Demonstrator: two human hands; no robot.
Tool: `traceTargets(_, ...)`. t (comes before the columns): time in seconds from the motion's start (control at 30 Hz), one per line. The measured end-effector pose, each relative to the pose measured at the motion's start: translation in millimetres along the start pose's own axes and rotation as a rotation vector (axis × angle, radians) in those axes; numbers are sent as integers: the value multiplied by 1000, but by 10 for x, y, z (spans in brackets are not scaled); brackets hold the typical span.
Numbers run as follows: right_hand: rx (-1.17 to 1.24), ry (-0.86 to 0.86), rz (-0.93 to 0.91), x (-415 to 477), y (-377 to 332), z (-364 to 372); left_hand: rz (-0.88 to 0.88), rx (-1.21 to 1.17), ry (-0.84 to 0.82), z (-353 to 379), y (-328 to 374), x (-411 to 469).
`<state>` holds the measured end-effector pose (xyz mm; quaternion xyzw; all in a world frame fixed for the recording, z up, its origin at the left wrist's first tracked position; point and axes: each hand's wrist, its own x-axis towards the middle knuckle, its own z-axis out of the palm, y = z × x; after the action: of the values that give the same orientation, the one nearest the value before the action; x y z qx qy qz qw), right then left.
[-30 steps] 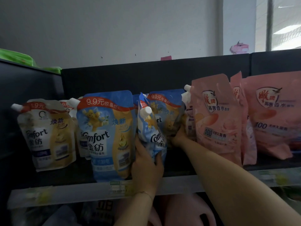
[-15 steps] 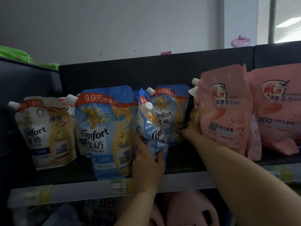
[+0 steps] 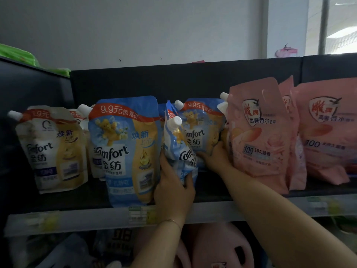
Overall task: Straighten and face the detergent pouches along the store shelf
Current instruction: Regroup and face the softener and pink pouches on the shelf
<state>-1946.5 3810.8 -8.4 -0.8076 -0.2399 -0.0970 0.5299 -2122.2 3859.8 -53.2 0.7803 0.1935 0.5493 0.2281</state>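
Centre frame, on the dark shelf (image 3: 77, 219): the left hand (image 3: 173, 192) is wrapped around the lower half of the twisted blue pouch (image 3: 179, 144), which stands edge-on with its white cap towards the camera. Just right of it, the right hand (image 3: 216, 157) grips the lower right corner of the rear blue pouch (image 3: 201, 132), thumb up beside the tall pink pouch (image 3: 260, 136). Left of centre, the big blue pouch (image 3: 125, 151) faces front. Further left, the cream pouch (image 3: 52, 149) leans, spout to the upper left. Far right, a second pink pouch (image 3: 328, 128) sags.
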Motion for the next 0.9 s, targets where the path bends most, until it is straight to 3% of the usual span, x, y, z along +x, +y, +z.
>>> traceTargets(0.13,-88,94,-86,-81,-13,-14,5,4,3,5,3,-4)
traceTargets(0.3,-453,283,-469,-112,-36,-85,12,0,1,5,-1,1)
traceTargets(0.47,-763,127,-935,-149,-28,-25,22,21,8,11,-10,1)
traceTargets(0.63,-772,16,-797,-125,12,-51,20,26,6,18,-30,-7)
traceTargets(0.9,-564,-61,-589,-63,10,17,26,22,9,19,-22,2)
